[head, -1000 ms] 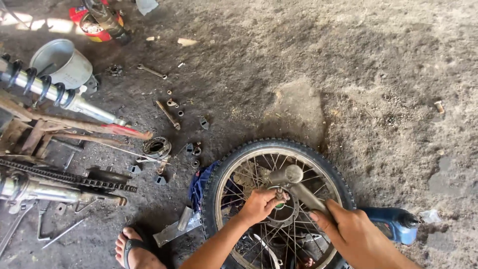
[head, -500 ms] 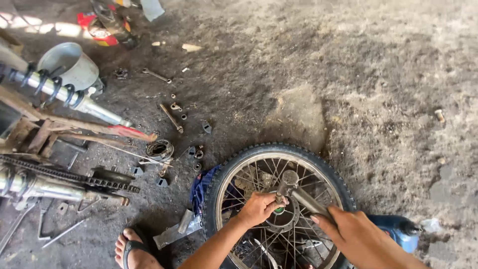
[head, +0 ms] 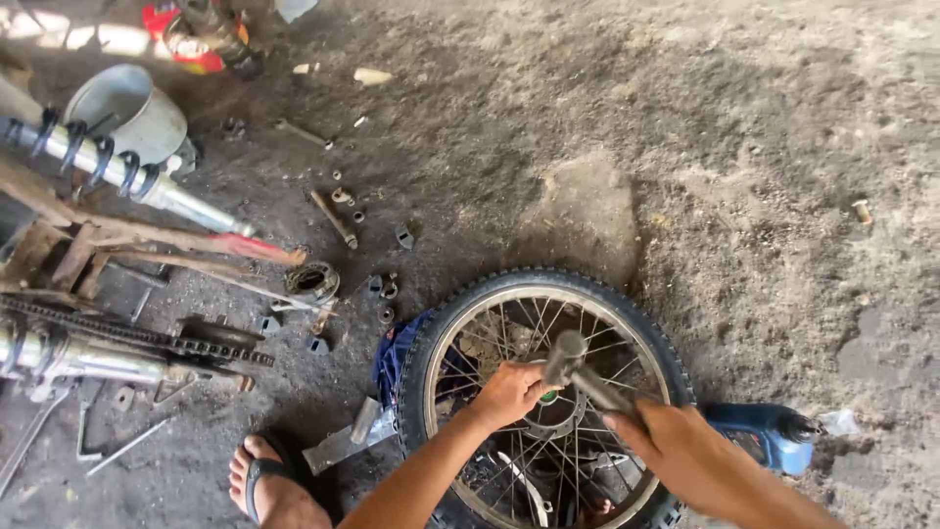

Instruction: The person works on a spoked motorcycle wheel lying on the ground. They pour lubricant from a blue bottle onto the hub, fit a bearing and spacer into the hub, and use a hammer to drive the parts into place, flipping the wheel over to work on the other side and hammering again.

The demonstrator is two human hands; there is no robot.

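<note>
Right, my right hand point(head: 700, 456) grips the hammer point(head: 587, 377) shut, head poised over the hub point(head: 553, 411) of the spoked wheel point(head: 543, 402) lying flat on the dirt; my left hand point(head: 509, 392) pinches something at the hub. Driving looks unfinished; loose bolts point(head: 377, 289) wait nearby.

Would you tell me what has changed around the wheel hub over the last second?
The hammer in the right hand has swung down, its head now close over the hub. The left hand stays at the hub, and the wheel still lies flat on the ground.
</note>
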